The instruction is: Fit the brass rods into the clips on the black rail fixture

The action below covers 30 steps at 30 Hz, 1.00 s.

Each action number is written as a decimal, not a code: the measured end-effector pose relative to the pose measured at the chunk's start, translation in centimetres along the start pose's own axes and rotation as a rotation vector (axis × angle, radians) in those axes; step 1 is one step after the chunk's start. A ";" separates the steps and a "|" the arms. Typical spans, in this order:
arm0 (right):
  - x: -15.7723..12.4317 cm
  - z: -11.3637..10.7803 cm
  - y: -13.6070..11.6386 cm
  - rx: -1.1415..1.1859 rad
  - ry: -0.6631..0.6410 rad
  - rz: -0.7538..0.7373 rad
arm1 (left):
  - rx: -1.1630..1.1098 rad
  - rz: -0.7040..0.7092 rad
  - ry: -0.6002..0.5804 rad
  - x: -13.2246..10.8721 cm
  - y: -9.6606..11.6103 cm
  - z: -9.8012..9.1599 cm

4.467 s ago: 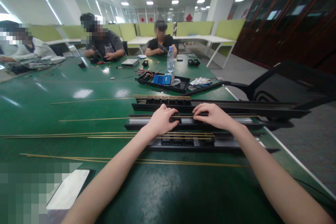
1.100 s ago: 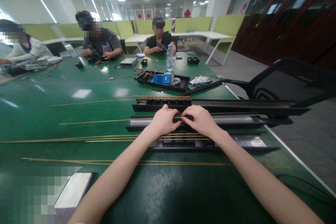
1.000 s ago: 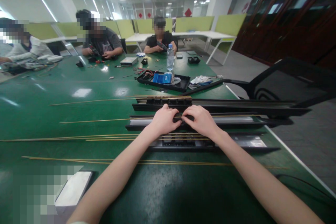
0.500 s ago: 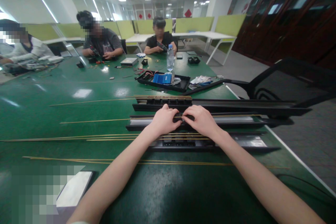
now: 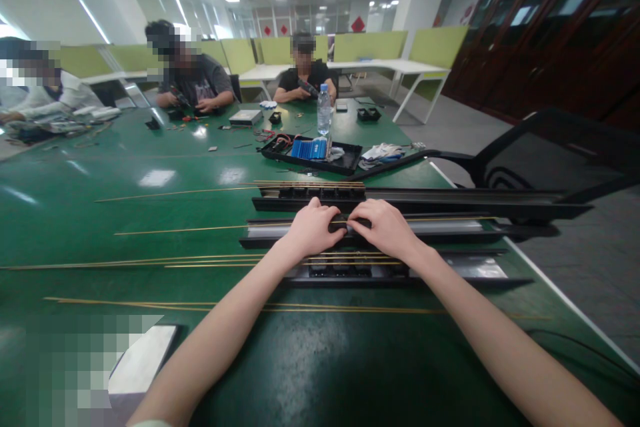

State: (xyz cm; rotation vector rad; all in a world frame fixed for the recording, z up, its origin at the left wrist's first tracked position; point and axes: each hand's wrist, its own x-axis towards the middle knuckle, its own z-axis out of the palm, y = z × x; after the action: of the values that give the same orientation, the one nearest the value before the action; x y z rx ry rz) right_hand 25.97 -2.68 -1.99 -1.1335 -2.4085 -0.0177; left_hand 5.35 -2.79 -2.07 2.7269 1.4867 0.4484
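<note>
A thin brass-coloured rod (image 5: 180, 231) lies lengthwise along the middle black channel (image 5: 435, 227), its left end reaching out over the table. My left hand (image 5: 313, 227) is closed on this rod, thumb and fingers curled at the channel's centre. Right beside it, my right hand (image 5: 383, 223) pinches the rod with thumb and fingertips. Small dark parts show in the gap between the hands; their detail is too small to tell. Nearer to me, a second channel (image 5: 480, 268) holds black blocks with several rods across it. Behind, a third channel (image 5: 450, 201) carries more rods and blocks.
Two loose rods (image 5: 350, 309) lie in front of me on the green table (image 5: 300, 360). Beyond the channels are a black tray (image 5: 277, 155), a water bottle (image 5: 324, 110) and white gloves (image 5: 383, 155). An office chair (image 5: 555, 153) stands at right. Several people sit at the far side.
Both hands stay at the same spot on the middle channel, with at most tiny finger movement. The rods and channels look unmoved.
</note>
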 end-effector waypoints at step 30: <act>-0.2 -0.9 1.0 0.022 -0.051 -0.003 | 0.002 -0.008 -0.007 0.0 0.1 -0.1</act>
State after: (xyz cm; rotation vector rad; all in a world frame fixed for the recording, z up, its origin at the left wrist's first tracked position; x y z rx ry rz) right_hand 27.15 -2.34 -1.42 -1.1333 -2.4487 0.0370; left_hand 5.43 -2.90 -1.95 2.7203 1.4968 0.4362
